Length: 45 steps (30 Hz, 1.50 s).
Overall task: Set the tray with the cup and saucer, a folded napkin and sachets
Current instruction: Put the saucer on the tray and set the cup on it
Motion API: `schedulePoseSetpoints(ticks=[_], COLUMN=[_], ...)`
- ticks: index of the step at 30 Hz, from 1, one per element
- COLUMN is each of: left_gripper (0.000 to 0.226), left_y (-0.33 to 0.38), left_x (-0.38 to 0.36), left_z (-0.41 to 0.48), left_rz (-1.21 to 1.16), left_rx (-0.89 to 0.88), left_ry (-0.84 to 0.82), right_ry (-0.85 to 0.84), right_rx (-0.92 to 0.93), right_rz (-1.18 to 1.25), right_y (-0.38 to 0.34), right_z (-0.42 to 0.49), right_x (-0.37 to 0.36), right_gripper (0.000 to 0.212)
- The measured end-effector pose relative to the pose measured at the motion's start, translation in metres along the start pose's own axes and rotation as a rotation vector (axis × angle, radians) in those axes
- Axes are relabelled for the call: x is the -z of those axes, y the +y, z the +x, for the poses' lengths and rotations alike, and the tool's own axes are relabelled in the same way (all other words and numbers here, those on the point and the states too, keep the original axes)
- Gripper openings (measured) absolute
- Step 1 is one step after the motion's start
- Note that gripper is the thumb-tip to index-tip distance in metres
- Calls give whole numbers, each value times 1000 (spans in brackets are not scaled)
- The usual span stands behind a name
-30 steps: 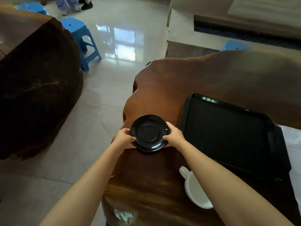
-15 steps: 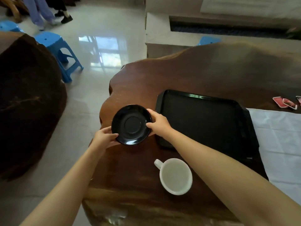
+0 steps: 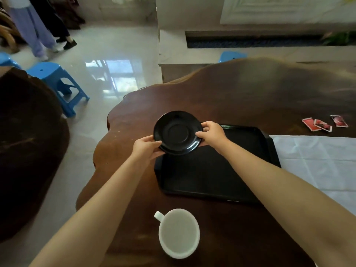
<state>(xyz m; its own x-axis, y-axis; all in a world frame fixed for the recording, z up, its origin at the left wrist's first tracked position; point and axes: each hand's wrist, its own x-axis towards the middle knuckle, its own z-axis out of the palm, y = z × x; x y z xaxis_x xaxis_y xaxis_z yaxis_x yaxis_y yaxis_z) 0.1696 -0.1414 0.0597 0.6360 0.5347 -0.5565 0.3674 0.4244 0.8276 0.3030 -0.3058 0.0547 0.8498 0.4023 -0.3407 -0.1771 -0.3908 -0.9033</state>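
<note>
A black saucer [image 3: 178, 132] hangs in the air over the far left corner of the black tray [image 3: 204, 176]. My left hand [image 3: 146, 148] grips its near left rim and my right hand [image 3: 212, 132] grips its right rim. A white cup [image 3: 179, 233] stands empty on the wooden table, in front of the tray, handle pointing far left. A white unfolded napkin [image 3: 316, 160] lies to the right of the tray. Three red sachets [image 3: 325, 123] lie beyond the napkin at the far right.
The dark wooden table [image 3: 240, 97] has a wavy left edge, with tiled floor beyond it. Blue plastic stools [image 3: 57, 83] stand on the floor at the left beside another dark wooden slab [image 3: 27, 151]. People's legs [image 3: 38, 29] show at the far left.
Both hands have lifted the saucer off the table and carried it right, from beside the tray to above the tray's far left corner.
</note>
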Motion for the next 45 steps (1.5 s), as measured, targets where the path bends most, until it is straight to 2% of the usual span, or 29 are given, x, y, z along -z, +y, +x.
schedulePoseSetpoints(ticks=[6,11,19,24,28,31,34,36,38,40,45], left_gripper=[28,20,30,24,34,36,31,41,49,48,42], left_y=[-24,-41,-57,-60,-60,-58,-49,-40,-32,-25,-27], left_x=[-42,-55,-63,-66,-67,-67,-62,-58,-53,-42,14], left_z=[46,74,95,103,102,98,91,84,75,62,12], left_rz=[152,230,291,400,468,542,787,928,872,769,864], left_rx=[76,75,61,35,5,3,5,-46,-71,-65,-118], left_ry=[85,126,137,139,133,83,31,39,5,-79,-324], right_ry=[47,69,100,92,48,15,-2,-15,-47,-80,-243], right_rx=[-87,-107,-107,-81,-77,-87,-73,-77,-52,-3,36], right_rz=[-60,-101,-113,-163,-226,-216,-216,-254,-383,-542,-797], right_y=[32,55,80,85,85,84,82,78,73,66,56], right_z=[26,47,67,71,72,68,62,55,44,29,-31], right_x=[22,23,17,15,21,25,29,32,36,39,36], right_gripper=[21,27,15,37,35,48,50,59,62,56,68])
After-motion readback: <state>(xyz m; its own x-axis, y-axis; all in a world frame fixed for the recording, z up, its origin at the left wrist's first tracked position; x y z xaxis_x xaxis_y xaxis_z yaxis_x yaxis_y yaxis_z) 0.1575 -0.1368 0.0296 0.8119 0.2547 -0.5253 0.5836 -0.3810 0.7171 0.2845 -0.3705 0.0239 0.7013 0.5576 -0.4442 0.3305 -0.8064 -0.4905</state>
